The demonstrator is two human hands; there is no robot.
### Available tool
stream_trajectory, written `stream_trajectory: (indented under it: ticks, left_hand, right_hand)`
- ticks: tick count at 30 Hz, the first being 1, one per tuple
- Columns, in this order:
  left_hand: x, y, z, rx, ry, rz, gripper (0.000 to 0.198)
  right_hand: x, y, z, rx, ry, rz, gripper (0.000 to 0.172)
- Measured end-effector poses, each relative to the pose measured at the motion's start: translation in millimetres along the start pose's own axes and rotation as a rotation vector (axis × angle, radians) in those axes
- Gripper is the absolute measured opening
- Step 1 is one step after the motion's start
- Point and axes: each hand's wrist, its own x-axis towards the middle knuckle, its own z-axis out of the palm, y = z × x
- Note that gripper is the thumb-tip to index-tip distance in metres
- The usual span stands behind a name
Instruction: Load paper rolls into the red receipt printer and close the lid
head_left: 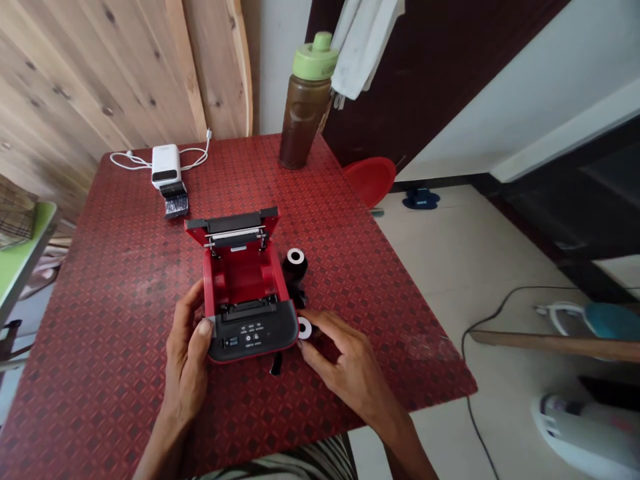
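A red and black portable printer [253,340] rests on the table with its lid [235,230] raised at the back. Its red paper bay [240,273] is exposed, with no roll inside. My left hand [187,347] grips the printer's left side, thumb on the top front corner and fingers around the side. At the right front corner, my right hand [345,360] has its thumb and index finger closed around a small roll with a white core [304,328]. Another small black roll with a white core [295,259] stands beside the printer's right side, with dark crumpled material near it.
The red patterned table [400,347] holds a white power bank-like device [166,165] with a white cable [203,159], at the back left. A brown bottle with a green lid [306,100] stands at the back edge. Right of the table are a red stool [373,180] and dark slippers [421,199].
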Motion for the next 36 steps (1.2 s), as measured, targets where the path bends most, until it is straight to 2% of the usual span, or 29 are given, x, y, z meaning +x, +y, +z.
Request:
stream_trajectory:
  ticks: [4, 7, 9, 11, 12, 14, 18, 20, 22, 25, 27, 30, 33, 35, 36]
  left_hand:
    - [-0.4, -0.3, 0.3, -0.007, 0.006, -0.012, 0.061]
    - [-0.1, 0.1, 0.9, -0.014, 0.006, -0.019, 0.061]
    - [0.1, 0.6, 1.1, -0.020, 0.006, -0.025, 0.061]
    - [0.1, 0.6, 1.1, -0.026, 0.003, -0.032, 0.062]
    - [0.1, 0.4, 1.0, -0.027, 0.002, -0.034, 0.063]
    - [-0.1, -0.5, 0.9, -0.026, -0.003, -0.034, 0.063]
    - [-0.6, -1.2, 1.0, -0.034, 0.004, -0.011, 0.059]
    - [-0.4, 0.0, 1.5, -0.043, -0.005, -0.004, 0.058]
    - [-0.1, 1.4, 2.0, -0.053, -0.018, 0.000, 0.057]
    - [-0.5, 2.1, 2.5, -0.065, -0.023, 0.000, 0.055]
    - [-1.6, 1.3, 2.4, -0.065, -0.024, -0.009, 0.056]
    - [-3.9, -0.5, 2.2, -0.053, -0.028, -0.039, 0.057]
    - [-5.0, -1.4, 2.0, -0.046, -0.035, -0.053, 0.058]
    - [-4.9, -1.1, 1.8, -0.049, -0.043, -0.047, 0.058]
    - [-4.6, -0.7, 1.6, -0.051, -0.047, -0.046, 0.057]
  right_hand:
    - [-6.1, -7.5, -16.5, -0.101, 0.029, -0.054, 0.032]
    - [-8.3, -18.5, -39.7, -0.120, 0.079, -0.074, 0.023]
    - [-1.0, -19.3, -52.6, -0.130, 0.151, -0.054, 0.016]
    - [15.7, -9.8, -57.4, -0.149, 0.215, 0.017, 0.013]
    - [27.0, -1.6, -56.2, -0.149, 0.221, 0.062, 0.012]
    - [52.7, 17.7, -47.7, -0.056, 0.133, 0.123, 0.019]
    - [96.4, 43.0, -19.7, -0.010, -0.014, 0.107, 0.038]
    - [108.1, 45.3, -6.9, 0.006, -0.055, 0.081, 0.033]
    - [113.8, 45.2, 2.0, 0.018, -0.074, 0.064, 0.021]
    - [114.9, 44.3, 1.8, 0.034, -0.056, 0.073, 0.018]
    - [111.9, 39.0, -11.4, 0.042, -0.018, 0.091, 0.025]
    - [103.5, 14.9, -49.1, 0.054, 0.024, 0.110, 0.030]
    - [96.1, -23.3, -88.2, 0.079, -0.072, 0.087, 0.034]
    - [96.6, -47.5, -99.6, 0.073, -0.119, -0.026, 0.043]
    - [99.1, -57.6, -98.6, 0.032, -0.164, -0.095, 0.042]
